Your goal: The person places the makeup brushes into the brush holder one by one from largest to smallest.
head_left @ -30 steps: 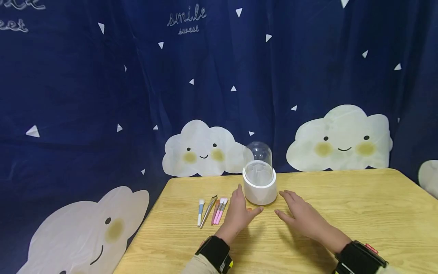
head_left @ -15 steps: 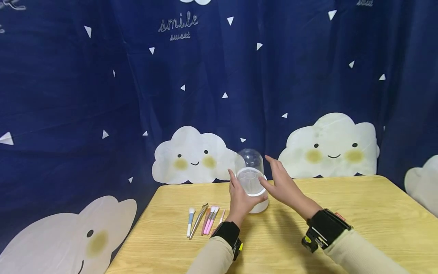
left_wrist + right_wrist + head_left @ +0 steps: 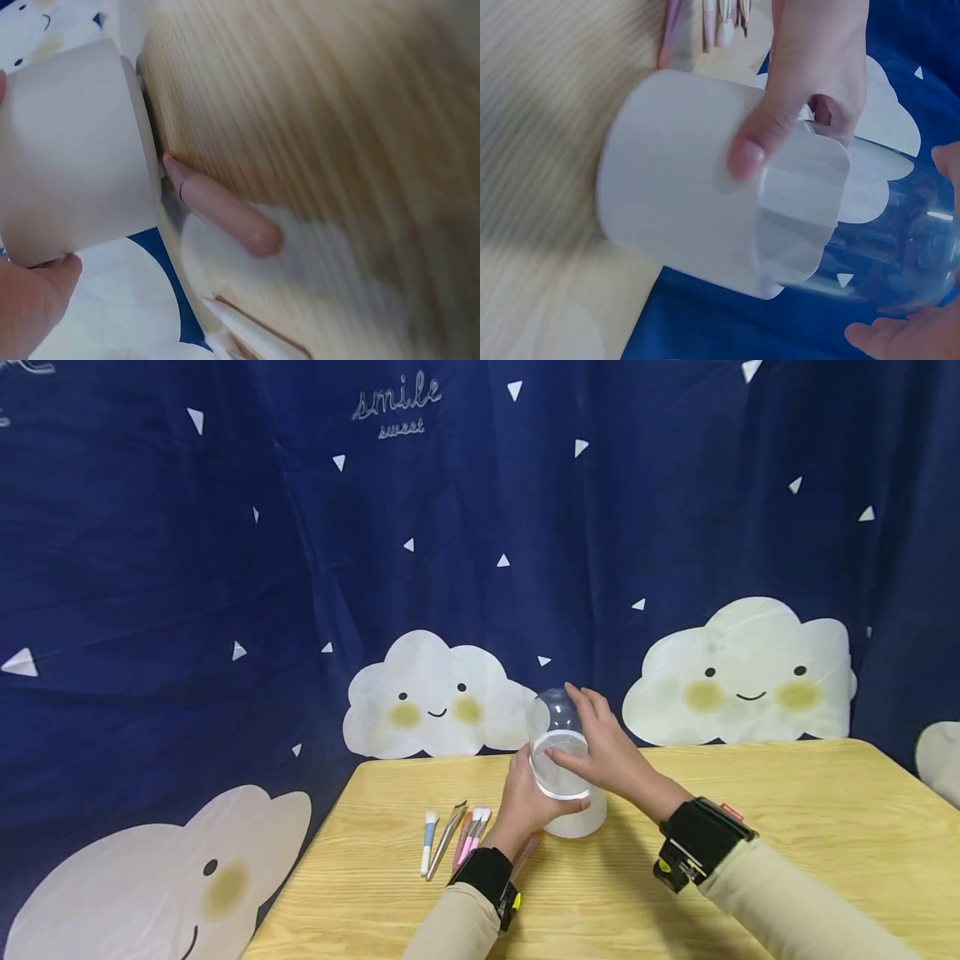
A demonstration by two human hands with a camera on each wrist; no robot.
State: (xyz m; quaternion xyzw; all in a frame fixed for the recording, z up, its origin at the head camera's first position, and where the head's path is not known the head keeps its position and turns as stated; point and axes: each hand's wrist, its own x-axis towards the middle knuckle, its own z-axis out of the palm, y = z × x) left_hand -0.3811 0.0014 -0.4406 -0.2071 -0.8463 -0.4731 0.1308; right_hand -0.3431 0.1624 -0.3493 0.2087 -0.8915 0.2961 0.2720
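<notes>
A round white holder base [image 3: 581,822] stands on the table with a clear domed cover [image 3: 553,710] rising from it. My left hand [image 3: 525,800] grips the base from the left near its rim; in the right wrist view its thumb lies over the white wall [image 3: 682,180]. On the dome's right side, my right hand [image 3: 611,758] holds the clear cover between thumb and fingers. Pale dividers [image 3: 802,202] show through the clear wall. Beside the base lies a pink-brown brush [image 3: 225,214], partly hidden by my left hand and wrist in the head view.
Several makeup brushes lie left of my left hand: a blue and white one [image 3: 428,843], a silver one [image 3: 447,840] and pink ones [image 3: 474,831]. The wooden table [image 3: 750,827] ends at a dark blue curtain [image 3: 675,510] printed with clouds.
Both hands have moved from beside the holder onto it. The left hand has taken hold of the base, and the right hand has risen and closed round the dome.
</notes>
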